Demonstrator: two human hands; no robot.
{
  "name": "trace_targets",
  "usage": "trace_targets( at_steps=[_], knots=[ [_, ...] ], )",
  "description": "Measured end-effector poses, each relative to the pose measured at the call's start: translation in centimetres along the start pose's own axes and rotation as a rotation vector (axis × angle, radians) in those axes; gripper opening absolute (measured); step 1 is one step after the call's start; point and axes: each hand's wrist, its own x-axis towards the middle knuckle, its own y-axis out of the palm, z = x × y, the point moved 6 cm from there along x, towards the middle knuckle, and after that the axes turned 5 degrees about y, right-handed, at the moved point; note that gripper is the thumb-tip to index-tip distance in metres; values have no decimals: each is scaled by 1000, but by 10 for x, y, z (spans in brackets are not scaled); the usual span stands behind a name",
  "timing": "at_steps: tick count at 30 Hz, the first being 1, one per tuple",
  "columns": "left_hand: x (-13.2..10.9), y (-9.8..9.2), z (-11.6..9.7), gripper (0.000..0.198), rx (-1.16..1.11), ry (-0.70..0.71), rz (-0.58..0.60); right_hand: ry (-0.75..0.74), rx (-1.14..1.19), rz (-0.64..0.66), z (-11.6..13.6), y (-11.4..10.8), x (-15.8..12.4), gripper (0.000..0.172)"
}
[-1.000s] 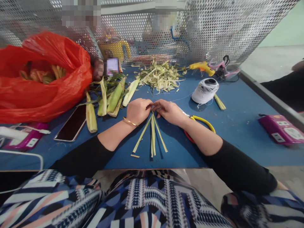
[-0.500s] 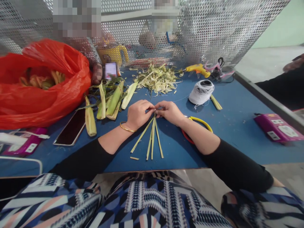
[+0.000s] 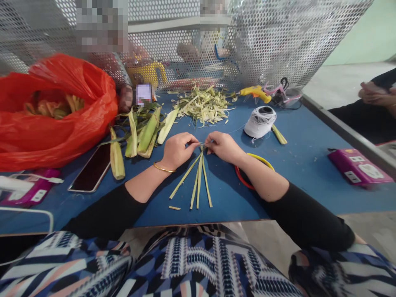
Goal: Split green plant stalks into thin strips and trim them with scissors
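Several narrow pale-green strips [image 3: 199, 181] fan out toward me on the blue table, their far ends meeting at one point. My left hand [image 3: 180, 150], with a gold bangle on the wrist, pinches at the left of that joined end. On its right side my right hand [image 3: 223, 147] is also pinched. A thin thread seems to run between the fingertips, too fine to follow clearly. Behind my right hand stands a cone of white thread [image 3: 260, 122]. Scissors with red and yellow handles [image 3: 262, 160] lie partly under my right forearm.
Husk pieces [image 3: 149, 132] and a phone [image 3: 92, 171] lie left, beside a red bag [image 3: 58, 132]. Shredded husk [image 3: 204, 105] and a yellow glue gun [image 3: 256, 93] are at the back, before a perforated screen [image 3: 173, 41]. Purple power strips flank the table. Another person's hands show far right.
My hands have moved slightly apart at the joined end of the strips, widening the space between my fingertips. At the far right, more of the other person's hands shows.
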Motion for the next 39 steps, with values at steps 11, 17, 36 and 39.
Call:
trace_targets(
  at_steps=[11, 17, 36, 39],
  knots=[
    [0, 6, 29, 12, 207, -299, 100, -271, -314, 233, 17, -8, -11, 18],
    [-1, 7, 24, 13, 253, -267, 131, -244, 368, 168, 20, 1, -8, 11],
    [-11, 20, 17, 13, -1049, -737, -76, -18, 435, 286, 7, 25, -5, 20],
    [-10, 21, 15, 15, -1069, -714, -39, -27, 419, 289, 8, 24, -6, 17]
  ],
)
